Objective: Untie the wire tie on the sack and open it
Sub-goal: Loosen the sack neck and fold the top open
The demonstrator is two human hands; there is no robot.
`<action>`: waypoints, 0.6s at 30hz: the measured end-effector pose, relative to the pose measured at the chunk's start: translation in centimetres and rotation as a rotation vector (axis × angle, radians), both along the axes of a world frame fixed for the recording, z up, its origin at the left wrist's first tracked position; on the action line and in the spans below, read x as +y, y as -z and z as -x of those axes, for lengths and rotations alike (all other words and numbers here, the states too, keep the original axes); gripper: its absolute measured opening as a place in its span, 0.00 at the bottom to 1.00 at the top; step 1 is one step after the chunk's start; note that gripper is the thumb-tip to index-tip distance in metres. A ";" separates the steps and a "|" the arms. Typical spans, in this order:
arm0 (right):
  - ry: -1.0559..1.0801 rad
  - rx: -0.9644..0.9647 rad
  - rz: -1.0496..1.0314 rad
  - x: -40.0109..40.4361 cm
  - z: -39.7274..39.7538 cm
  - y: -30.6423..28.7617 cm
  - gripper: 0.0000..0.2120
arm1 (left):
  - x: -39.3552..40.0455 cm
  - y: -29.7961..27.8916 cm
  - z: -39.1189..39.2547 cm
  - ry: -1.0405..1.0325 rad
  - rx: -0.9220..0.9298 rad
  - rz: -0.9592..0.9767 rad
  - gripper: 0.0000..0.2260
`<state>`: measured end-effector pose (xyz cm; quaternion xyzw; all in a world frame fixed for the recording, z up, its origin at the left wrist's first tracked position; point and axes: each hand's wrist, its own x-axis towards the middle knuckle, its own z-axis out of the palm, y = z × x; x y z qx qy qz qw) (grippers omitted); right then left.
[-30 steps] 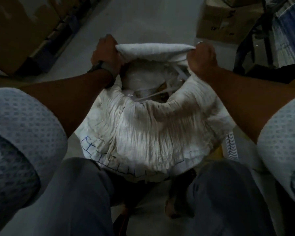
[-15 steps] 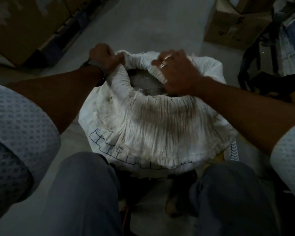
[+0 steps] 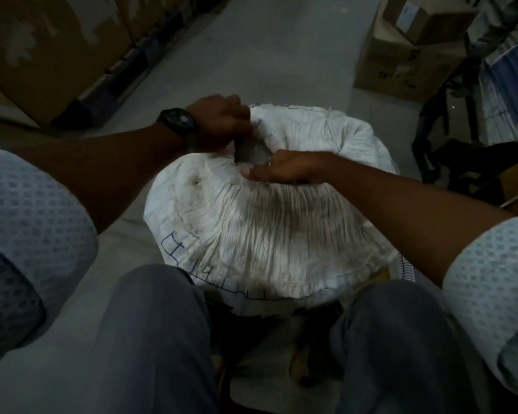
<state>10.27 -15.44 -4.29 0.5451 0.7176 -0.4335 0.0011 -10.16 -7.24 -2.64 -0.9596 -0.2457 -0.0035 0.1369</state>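
A white woven sack [image 3: 269,234] stands on the floor between my knees, its wrinkled top rolled outward and blue marks along its lower front. My left hand [image 3: 222,124], with a dark watch on the wrist, grips the rim at the far left of the mouth. My right hand [image 3: 284,168] lies across the near edge of the mouth with its fingers curled over the rim. A clear plastic liner [image 3: 251,152] shows in the small gap between the hands. No wire tie is visible.
Cardboard boxes [image 3: 401,55] stand at the far right, and more boxes on a low shelf [image 3: 42,55] line the left. A dark metal frame [image 3: 449,121] with blue-and-white bundles [image 3: 503,85] is at the right. Bare grey floor lies beyond the sack.
The sack's mouth, held wide open a second ago, has narrowed. My right hand moved from the far right rim across to the near edge. My left hand shifted slightly right along the rim.
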 end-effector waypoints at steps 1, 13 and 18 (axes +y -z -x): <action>-0.016 -0.015 0.033 -0.2 -0.5 0.1 0.30 | 0.1 0.2 0.1 0.063 0.143 -0.040 0.17; -0.205 -0.248 -0.011 -3.1 -0.9 0.5 0.26 | 2.2 -2.4 2.3 -0.263 0.596 -0.228 0.17; -0.400 -0.299 0.054 -5.1 1.3 3.6 0.18 | 2.9 -1.7 2.8 -0.495 0.263 -0.118 0.07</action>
